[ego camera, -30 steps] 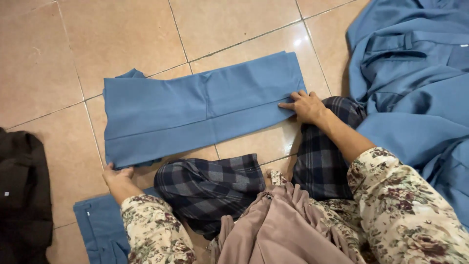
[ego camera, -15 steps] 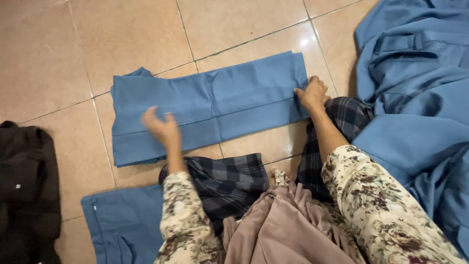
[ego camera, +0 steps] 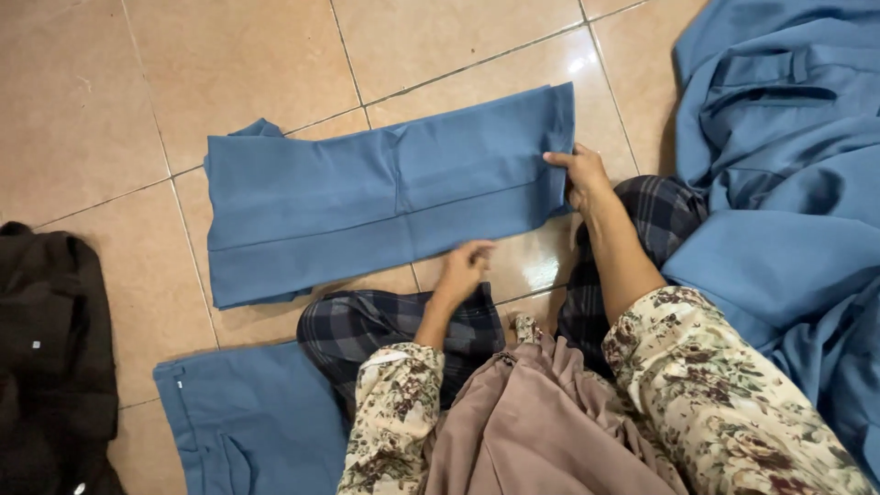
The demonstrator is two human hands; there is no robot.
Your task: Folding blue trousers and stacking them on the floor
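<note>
Head camera looks down at a person who sits on a tiled floor [ego camera: 275, 55] and works on a folded blue garment [ego camera: 367, 202], which lies flat on the tiles in front of the knees, long side running left to right. The right hand [ego camera: 579, 174] is at the right end of this garment and pinches its edge between thumb and fingers, the cloth lifted a little there. The left hand [ego camera: 466, 268] rests at the lower edge of the garment, near the middle; its fingers are bent and seem to touch the hem, but whether they really clamp the cloth cannot be told from this view. Both arms wear floral sleeves [ego camera: 724, 403], and dark checked trousers [ego camera: 385, 325] cover the legs. A heap of loose blue cloth [ego camera: 788, 183] lies to the right, another folded blue piece [ego camera: 247, 422] at the lower left, and a black garment [ego camera: 46, 348] at the left border. The risk is that the fold goes crooked: only one end is firmly held, so if it is pulled, the layers may slide apart on the smooth tiles. The small corner that sticks out at the upper left may also stay uneven.
</note>
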